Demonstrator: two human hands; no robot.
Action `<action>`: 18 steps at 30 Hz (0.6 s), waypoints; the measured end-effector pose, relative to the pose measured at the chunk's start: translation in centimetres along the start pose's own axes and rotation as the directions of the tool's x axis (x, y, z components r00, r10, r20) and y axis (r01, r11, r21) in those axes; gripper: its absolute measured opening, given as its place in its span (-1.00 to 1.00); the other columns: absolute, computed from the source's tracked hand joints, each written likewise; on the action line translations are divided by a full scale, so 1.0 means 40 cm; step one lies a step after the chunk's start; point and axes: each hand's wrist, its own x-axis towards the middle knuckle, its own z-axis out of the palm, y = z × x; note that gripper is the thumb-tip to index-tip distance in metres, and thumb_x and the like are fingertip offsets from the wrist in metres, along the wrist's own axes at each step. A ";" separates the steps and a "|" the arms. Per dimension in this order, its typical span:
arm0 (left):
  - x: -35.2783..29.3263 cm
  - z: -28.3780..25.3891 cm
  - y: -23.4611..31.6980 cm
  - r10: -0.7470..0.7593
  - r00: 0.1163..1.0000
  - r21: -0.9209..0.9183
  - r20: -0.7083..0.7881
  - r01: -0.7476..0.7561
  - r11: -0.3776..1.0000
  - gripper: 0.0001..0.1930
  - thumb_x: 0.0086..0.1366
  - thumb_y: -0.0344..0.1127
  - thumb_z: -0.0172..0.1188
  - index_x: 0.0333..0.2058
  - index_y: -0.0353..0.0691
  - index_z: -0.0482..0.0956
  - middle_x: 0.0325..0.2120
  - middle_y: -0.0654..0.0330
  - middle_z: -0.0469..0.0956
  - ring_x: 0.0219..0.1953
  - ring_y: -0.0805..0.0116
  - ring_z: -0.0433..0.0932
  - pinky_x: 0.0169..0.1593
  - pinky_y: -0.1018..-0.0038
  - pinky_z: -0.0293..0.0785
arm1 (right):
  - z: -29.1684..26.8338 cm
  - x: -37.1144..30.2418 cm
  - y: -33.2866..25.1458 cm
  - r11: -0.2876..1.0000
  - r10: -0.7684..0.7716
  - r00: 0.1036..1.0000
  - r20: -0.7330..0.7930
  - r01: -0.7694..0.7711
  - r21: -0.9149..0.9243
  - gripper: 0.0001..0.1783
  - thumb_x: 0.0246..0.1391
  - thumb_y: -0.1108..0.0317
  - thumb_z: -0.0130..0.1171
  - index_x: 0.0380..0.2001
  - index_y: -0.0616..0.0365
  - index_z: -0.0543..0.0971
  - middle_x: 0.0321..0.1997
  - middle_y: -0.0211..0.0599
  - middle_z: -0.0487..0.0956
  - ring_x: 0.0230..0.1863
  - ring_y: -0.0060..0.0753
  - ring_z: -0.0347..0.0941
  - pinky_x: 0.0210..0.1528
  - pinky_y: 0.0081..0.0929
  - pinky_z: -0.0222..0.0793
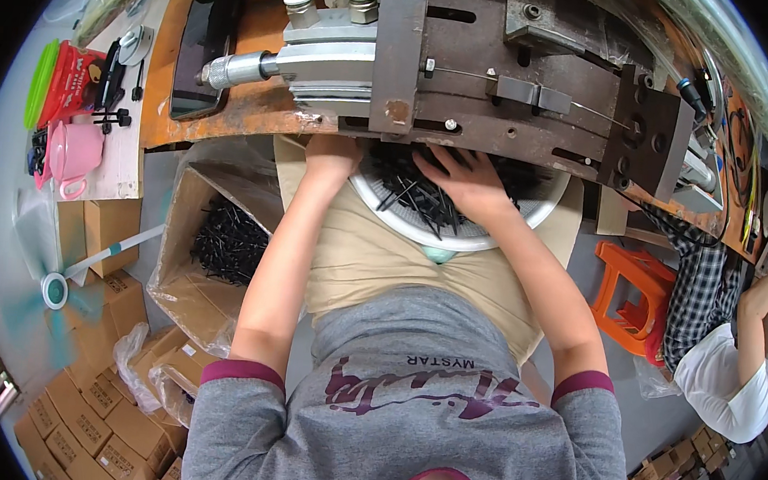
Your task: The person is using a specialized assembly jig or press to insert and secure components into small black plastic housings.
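Observation:
On my lap, under the front edge of the machine, rests a round basket with a white rim [469, 245]. It holds a heap of thin black stick-like pieces [406, 192], too jumbled to name. My right hand [469, 188] is in the basket, palm down, its fingers spread over the pieces. At the basket's left side is my left hand [332, 156]; its fingers disappear beneath the bench edge, so what they touch is hidden. Just above both hands, a metal clamping fixture [520, 115] with a thin rod across it is mounted on the bench.
An open cardboard box [179, 264] of similar black pieces stands left of my legs, near a fan [55, 291] and stacked cartons [108, 426]. A phone-like dark slab [202, 54] lies on the bench. Right are an orange stool [610, 285] and a seated co-worker [721, 375].

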 end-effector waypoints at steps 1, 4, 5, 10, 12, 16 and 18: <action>-0.018 -0.010 0.001 -0.060 0.990 0.000 0.129 0.060 0.998 -0.67 0.23 -0.17 0.11 -0.14 -0.28 0.57 -0.16 -0.10 0.57 -0.12 -0.06 0.57 -0.07 0.12 0.53 | -0.001 0.025 0.003 0.998 0.021 0.994 -0.107 -0.027 -0.050 -0.46 0.05 0.30 0.07 0.18 -0.16 0.42 0.28 -0.22 0.38 0.27 -0.07 0.30 0.32 -0.07 0.12; -0.022 -0.055 0.044 -0.184 0.905 0.053 0.384 0.177 0.983 -0.58 0.18 -0.23 0.16 -0.04 -0.35 0.46 -0.13 -0.16 0.55 -0.14 -0.10 0.57 -0.07 0.11 0.53 | 0.023 0.081 0.061 0.956 0.198 0.942 -0.269 -0.125 0.267 -0.58 0.09 0.27 0.14 0.05 0.00 0.51 0.15 -0.07 0.45 0.21 0.04 0.32 0.26 -0.09 0.17; -0.038 -0.057 0.053 -0.178 0.929 0.028 0.325 0.179 0.983 -0.55 0.17 -0.25 0.18 0.00 -0.36 0.42 -0.14 -0.19 0.54 -0.12 -0.14 0.55 -0.05 0.10 0.51 | 0.023 0.094 0.078 0.920 0.259 0.916 -0.307 -0.138 0.366 -0.62 0.10 0.25 0.16 0.01 0.06 0.54 0.11 -0.02 0.47 0.20 0.08 0.32 0.24 -0.10 0.18; -0.070 -0.068 0.072 -0.184 0.968 -0.079 0.173 0.200 0.977 -0.40 0.06 -0.32 0.24 0.08 -0.45 0.32 -0.16 -0.18 0.54 -0.18 -0.09 0.58 -0.03 0.13 0.49 | -0.046 0.075 0.106 0.915 0.339 0.932 0.131 -0.359 0.183 -0.58 0.04 0.39 0.13 0.03 0.12 0.52 0.15 0.04 0.45 0.22 0.11 0.30 0.27 -0.05 0.17; -0.098 -0.044 0.049 -0.135 0.988 -0.104 0.071 0.142 0.984 -0.33 0.06 -0.32 0.24 0.15 -0.47 0.27 -0.11 -0.21 0.52 -0.13 -0.11 0.56 0.01 0.12 0.46 | -0.116 0.046 0.071 0.957 0.229 0.970 0.085 -0.240 0.161 -0.35 -0.14 0.46 0.29 0.12 0.07 0.43 0.17 0.10 0.39 0.25 0.17 0.26 0.29 -0.07 0.17; -0.121 -0.089 0.075 -0.060 0.991 -0.086 0.118 0.070 0.994 -0.28 0.04 -0.33 0.29 0.17 -0.51 0.28 0.08 -0.30 0.38 0.13 -0.24 0.36 0.22 0.11 0.28 | -0.194 -0.044 -0.007 0.989 0.142 0.982 -0.122 -0.147 -0.027 -0.47 -0.01 0.40 0.04 0.11 -0.10 0.49 0.11 -0.12 0.50 0.16 -0.11 0.42 0.16 -0.14 0.32; -0.160 -0.099 0.086 -0.013 1.000 -0.112 0.021 0.016 0.994 -0.32 0.04 -0.37 0.30 0.15 -0.47 0.32 0.13 -0.27 0.32 0.20 -0.28 0.26 0.28 0.07 0.18 | -0.303 -0.056 -0.058 0.999 0.050 0.982 0.181 -0.048 -0.020 -0.51 -0.09 0.37 0.10 0.02 0.10 0.52 -0.18 -0.23 0.63 -0.22 -0.36 0.57 -0.20 -0.37 0.44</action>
